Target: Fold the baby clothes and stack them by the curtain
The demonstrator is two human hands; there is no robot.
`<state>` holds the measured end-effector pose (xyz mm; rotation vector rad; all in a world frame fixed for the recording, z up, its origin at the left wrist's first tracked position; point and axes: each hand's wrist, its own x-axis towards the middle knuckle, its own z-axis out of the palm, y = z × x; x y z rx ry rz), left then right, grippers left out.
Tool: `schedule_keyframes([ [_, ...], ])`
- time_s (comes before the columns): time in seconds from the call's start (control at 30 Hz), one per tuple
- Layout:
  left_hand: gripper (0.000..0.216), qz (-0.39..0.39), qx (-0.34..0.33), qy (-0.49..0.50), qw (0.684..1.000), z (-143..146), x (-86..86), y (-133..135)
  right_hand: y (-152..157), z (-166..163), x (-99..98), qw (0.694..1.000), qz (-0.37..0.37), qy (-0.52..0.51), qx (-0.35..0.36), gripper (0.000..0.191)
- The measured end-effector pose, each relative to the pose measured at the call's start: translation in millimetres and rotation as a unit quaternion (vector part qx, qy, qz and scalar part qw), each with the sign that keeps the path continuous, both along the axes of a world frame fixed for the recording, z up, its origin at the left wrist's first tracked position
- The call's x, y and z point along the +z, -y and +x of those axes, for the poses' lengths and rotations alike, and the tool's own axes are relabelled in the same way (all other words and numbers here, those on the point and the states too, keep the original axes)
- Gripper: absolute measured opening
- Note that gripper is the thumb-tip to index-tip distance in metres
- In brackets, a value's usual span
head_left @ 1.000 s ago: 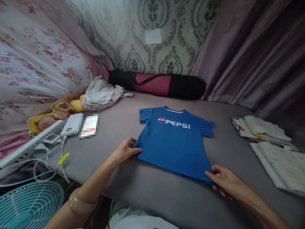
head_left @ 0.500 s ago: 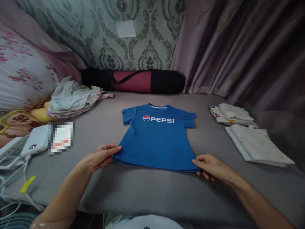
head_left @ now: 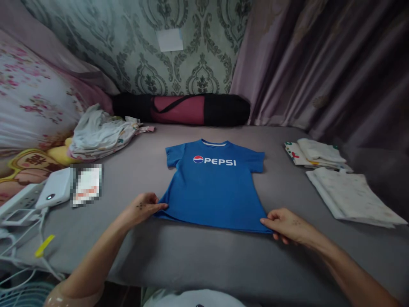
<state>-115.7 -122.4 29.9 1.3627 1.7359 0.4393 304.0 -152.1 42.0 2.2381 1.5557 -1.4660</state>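
A blue T-shirt (head_left: 211, 192) with a round logo and the word PEPSI lies spread out flat on the grey sheet (head_left: 191, 260), its collar away from me. At the near left corner of the hem, my left hand (head_left: 145, 209) pinches the cloth between thumb and fingers. The edge there is slightly lifted and folded. My right hand (head_left: 284, 225) grips the near right corner of the hem, thumb on top and the other fingers partly hidden below.
To the right lie folded white clothes (head_left: 354, 196) and a smaller folded stack (head_left: 319, 153). Crumpled clothes (head_left: 102, 134), a power bank (head_left: 56, 187), a power strip (head_left: 22, 202) and cables are on the left. A black and maroon bag (head_left: 179, 110) lies along the wall.
My left hand has shifted slightly down and turned at the hem corner, and the cloth there has bent. My right hand keeps its hold. The whole view has moved slightly.
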Motion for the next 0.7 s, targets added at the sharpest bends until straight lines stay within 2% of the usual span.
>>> schedule_keyframes([
  [0.13, 0.053, -0.022, -0.023, 0.002, 0.999, -1, 11.0, 5, 0, 9, -7.4, 0.997, 0.022, 0.046, 0.064, 0.034],
  [0.23, 0.054, -0.054, -0.028, 0.038, 0.997, -3, 18.5, 12, -10, 19, 1.6, 0.986, 0.058, 0.085, 0.133, 0.041],
  [0.3, 0.054, -0.044, -0.026, 0.049, 0.998, -3, 18.4, 17, -24, 11, 17.0, 0.963, 0.151, 0.109, 0.192, 0.045],
  [0.33, 0.054, -0.032, -0.02, 0.043, 0.998, -2, 17.0, 19, -33, 0, 25.3, 0.942, 0.221, 0.113, 0.228, 0.047],
  [0.37, 0.053, -0.021, -0.013, 0.03, 0.999, 0, 14.9, 21, -43, -16, 32.4, 0.915, 0.292, 0.103, 0.259, 0.044],
  [0.43, 0.052, 0.0, 0.0, -0.006, 1.0, 4, 10.0, 24, -65, -62, 38.9, 0.871, 0.372, 0.07, 0.312, 0.038],
  [0.53, 0.046, 0.041, 0.011, -0.051, 0.998, 11, 3.9, 27, -99, -143, 24.5, 0.826, 0.421, 0.009, 0.374, 0.038],
  [0.6, 0.043, 0.055, 0.011, -0.069, 0.996, 14, 1.7, 29, -122, -190, 4.6, 0.812, 0.438, 0.017, 0.385, 0.042],
  [0.7, 0.043, 0.045, 0.011, -0.074, 0.996, 14, 1.6, 33, -148, -233, -24.1, 0.823, 0.429, 0.063, 0.366, 0.049],
])
